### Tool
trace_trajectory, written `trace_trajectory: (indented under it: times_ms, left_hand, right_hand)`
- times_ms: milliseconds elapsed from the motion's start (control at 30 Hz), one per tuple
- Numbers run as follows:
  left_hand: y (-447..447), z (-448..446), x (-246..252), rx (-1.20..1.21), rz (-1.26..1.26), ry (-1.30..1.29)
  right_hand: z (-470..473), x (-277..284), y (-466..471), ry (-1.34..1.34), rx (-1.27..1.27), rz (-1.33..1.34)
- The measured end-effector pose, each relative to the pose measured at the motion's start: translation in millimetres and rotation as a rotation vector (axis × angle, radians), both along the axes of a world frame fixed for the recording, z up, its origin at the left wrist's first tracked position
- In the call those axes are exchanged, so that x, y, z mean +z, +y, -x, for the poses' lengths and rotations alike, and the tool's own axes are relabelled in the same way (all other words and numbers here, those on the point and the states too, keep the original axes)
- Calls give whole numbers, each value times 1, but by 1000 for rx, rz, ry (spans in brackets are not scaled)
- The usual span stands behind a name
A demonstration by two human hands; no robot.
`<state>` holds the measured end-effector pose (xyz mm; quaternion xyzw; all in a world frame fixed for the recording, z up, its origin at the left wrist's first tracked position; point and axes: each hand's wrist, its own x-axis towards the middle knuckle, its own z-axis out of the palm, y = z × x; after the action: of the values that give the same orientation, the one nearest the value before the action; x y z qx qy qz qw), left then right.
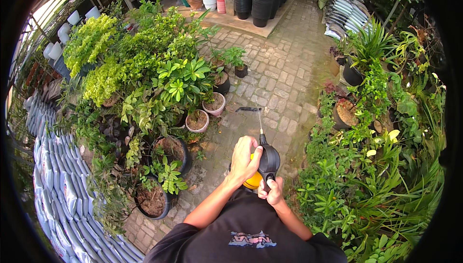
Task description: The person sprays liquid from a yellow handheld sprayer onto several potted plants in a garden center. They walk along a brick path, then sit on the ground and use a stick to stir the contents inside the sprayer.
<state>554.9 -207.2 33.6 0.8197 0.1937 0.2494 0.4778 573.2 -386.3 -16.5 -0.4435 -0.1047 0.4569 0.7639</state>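
Note:
Both of my hands are on a hand-held pump sprayer with a black head (270,158) and a yellow body (254,181). My left hand (246,160) lies against its left side, with the thumb at the black head. The yellow body is partly hidden beneath my left forearm. Wrapped around the rear handle is my right hand (272,190), its thumb on top near the trigger. From the brass-coloured nozzle (261,131) a thin pale jet (260,119) runs forward. It points towards a dark, narrow strip (248,109) on the paving, which I cannot identify.
Potted shrubs (184,78) and pink-rimmed pots (197,121) border the brick paving (289,82) on the left. Dense plants (347,190) line the right. Stacked filled bags (67,190) stand at left, more bags (349,11) farther back. Black nursery pots (262,6) are piled on a ledge.

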Motion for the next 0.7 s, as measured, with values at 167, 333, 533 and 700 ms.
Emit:
trace_trajectory:
  times_ms: [167, 333, 533, 700]
  left_hand:
    - [34, -50, 18, -375, -162, -413]
    - [63, -82, 19, -536, -266, -369]
    - [75, -95, 12, -478, -264, -405]
    - [76, -101, 7, -422, -293, -377]
  right_hand:
    - [-28, 5, 33, 3, -9, -5]
    - [-51, 4, 63, -41, -29, -19]
    - [-66, 2, 79, -60, -5, 48]
    - [-78, 0, 80, -70, 36, 91]
